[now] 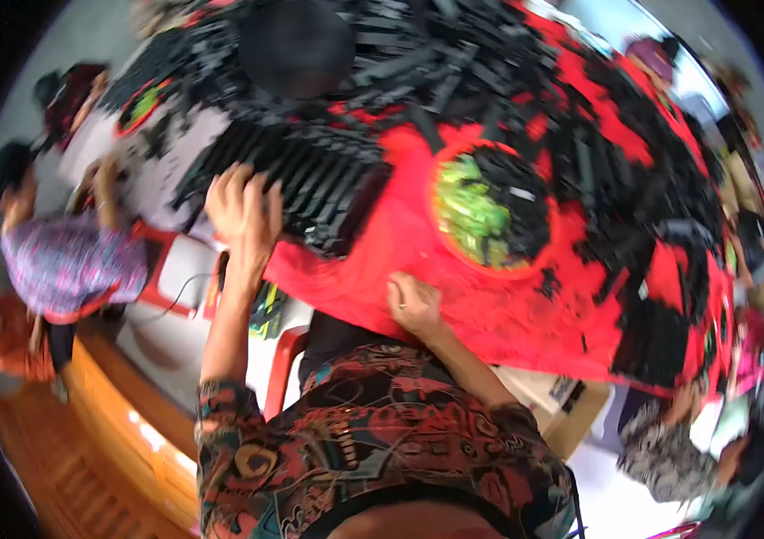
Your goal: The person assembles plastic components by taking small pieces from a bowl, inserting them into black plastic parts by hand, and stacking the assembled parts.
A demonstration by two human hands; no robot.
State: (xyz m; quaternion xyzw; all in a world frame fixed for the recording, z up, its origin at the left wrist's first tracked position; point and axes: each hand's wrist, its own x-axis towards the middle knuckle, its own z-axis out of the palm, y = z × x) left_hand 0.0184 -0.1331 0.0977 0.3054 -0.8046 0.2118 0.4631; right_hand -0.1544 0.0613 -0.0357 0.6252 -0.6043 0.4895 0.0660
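My left hand (243, 208) reaches over the near left side of a row of long black pieces (310, 184), which lie side by side like slats. Its fingers are apart and bent downward, slightly blurred, and I see nothing held in them. Close to the table's front edge, my right hand (415, 304) is closed above the red cloth (373, 278). Whatever its curled fingers hold, if anything, is hidden. To the right of the row stands a round orange-rimmed basket (436, 211) with yellow-green pieces (470, 211) and small black pieces (517, 202) inside.
Loose black strips (436, 67) are heaped across the far side, near a black disc (297, 49). A smaller basket (140, 106) stands far left. One person (72, 242) sits at the left, another (678, 454) at the lower right. A red chair (285, 364) stands below the table edge.
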